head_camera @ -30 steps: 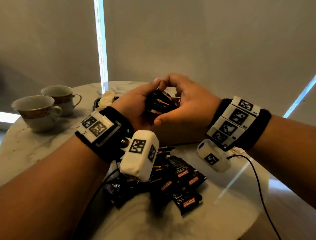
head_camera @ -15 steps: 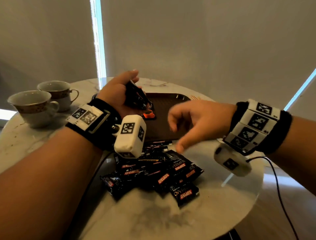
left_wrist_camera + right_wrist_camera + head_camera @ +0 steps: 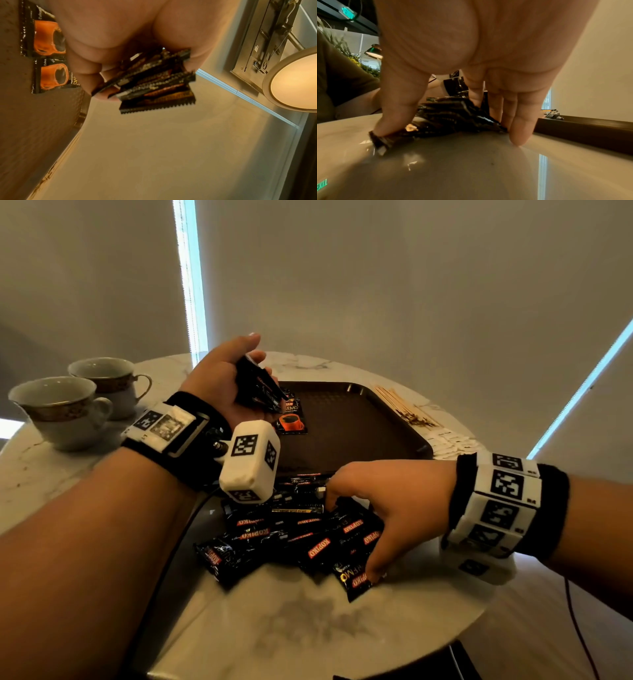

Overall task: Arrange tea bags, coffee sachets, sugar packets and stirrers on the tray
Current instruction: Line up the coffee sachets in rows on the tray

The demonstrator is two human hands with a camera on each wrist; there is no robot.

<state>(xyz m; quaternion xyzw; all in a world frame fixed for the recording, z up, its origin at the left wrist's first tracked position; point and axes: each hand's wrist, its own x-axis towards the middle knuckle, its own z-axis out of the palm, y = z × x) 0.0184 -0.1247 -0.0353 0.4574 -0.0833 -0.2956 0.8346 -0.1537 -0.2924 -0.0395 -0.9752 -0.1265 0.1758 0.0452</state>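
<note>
My left hand (image 3: 236, 371) grips a stack of black coffee sachets (image 3: 262, 390) above the left end of the brown tray (image 3: 363, 422); the wrist view shows the stack (image 3: 154, 83) fanned between thumb and fingers. Two sachets with an orange cup print (image 3: 291, 419) lie flat on the tray beneath it (image 3: 49, 54). My right hand (image 3: 376, 505) is down on the loose pile of black sachets (image 3: 284, 535) on the marble table in front of the tray. Its thumb (image 3: 393, 115) presses one sachet at the near edge, and its straight fingers (image 3: 518, 121) stand on the pile's far side.
Wooden stirrers (image 3: 400, 405) and white sugar packets (image 3: 452, 443) lie on the table right of the tray. Two teacups (image 3: 58, 409) (image 3: 106, 381) stand at the far left. The round marble table (image 3: 308, 628) ends close in front and to the right, where a cable hangs.
The hands, together on one stack a second ago, have parted. The left hand keeps the stack over the tray's left end; the right hand has dropped onto the pile on the table.
</note>
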